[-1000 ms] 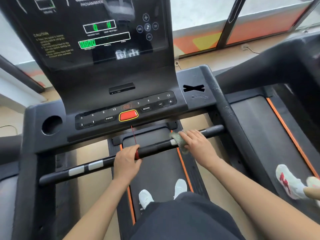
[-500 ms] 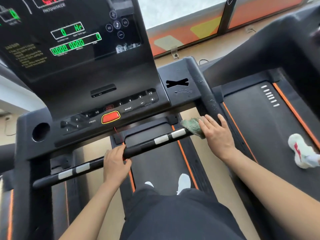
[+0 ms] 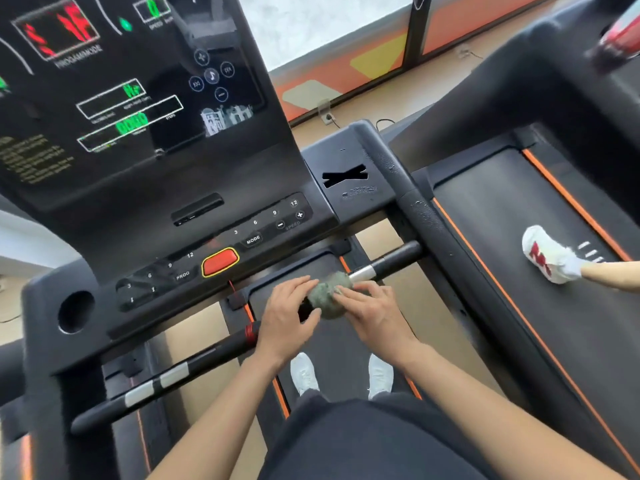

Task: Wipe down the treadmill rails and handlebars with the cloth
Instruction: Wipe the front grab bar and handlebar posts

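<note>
Change, cloth: the cloth [image 3: 327, 296], a bunched grey-green wad, was at the right end of the front handlebar [image 3: 214, 351] half a second ago; it now sits near mid-bar, just left of the right silver sensor pad [image 3: 362, 273].
Change, left hand: the left hand [image 3: 287, 320] has slid right along the bar and now lies right beside the cloth.
Left hand state: fingers over the top of the bar, thumb below, apparently wrapped round the bar; thumb tip close to the cloth's edge, contact uncertain.
Right hand state: the right hand [image 3: 372, 313] holds the cloth, fingers curled over the wad and pressing it against the bar.
Reading: right end of the bar looks done. Judged a return stroke leftwards, or a re-bunching of the cloth with both hands.
Left to do: left half of the bar and the right side rail [image 3: 415, 209], whose surface looks speckled.
In the way: the red safety cord [image 3: 250, 336] is wound round the bar just left of the left hand and could snag a leftward stroke.
Nearby: red stop button [image 3: 220, 262] above the hands; console lit.
Surroundings: another person's shoe [image 3: 550, 256] on the neighbouring belt, well apart.
</note>
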{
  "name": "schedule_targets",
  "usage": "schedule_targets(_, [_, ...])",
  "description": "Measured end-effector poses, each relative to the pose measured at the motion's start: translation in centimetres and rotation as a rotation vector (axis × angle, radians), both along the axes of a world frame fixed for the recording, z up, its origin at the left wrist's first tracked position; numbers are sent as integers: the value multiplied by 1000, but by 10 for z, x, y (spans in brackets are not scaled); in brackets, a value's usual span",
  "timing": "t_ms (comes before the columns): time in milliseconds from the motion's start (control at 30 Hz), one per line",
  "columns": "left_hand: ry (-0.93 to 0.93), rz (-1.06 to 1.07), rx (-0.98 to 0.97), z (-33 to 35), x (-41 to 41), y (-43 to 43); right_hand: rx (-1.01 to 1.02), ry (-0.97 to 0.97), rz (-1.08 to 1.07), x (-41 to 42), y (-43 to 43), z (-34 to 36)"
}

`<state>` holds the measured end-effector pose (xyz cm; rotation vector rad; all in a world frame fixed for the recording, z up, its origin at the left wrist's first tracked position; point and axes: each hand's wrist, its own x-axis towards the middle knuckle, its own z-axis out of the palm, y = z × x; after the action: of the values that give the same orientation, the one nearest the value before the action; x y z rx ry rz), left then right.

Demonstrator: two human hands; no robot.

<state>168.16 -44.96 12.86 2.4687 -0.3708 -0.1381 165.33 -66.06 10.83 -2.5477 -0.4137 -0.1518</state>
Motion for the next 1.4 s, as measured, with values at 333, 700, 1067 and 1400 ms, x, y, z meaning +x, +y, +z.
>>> schedule_targets(333, [262,-327,-143,18,40,0,878,310,-612,-28,-11,64])
schedule_targets(700, [344,-144,-332,55,114,-118,796,177,-1222,-14,-47,50])
schedule_targets(1067, [365,-250,100,10,104,-167,1382,565,-1252,3,-27,12])
schedule_targets(1400, [543,-290,12,-12,133,-191,2012,616,-1297,63,-38,12])
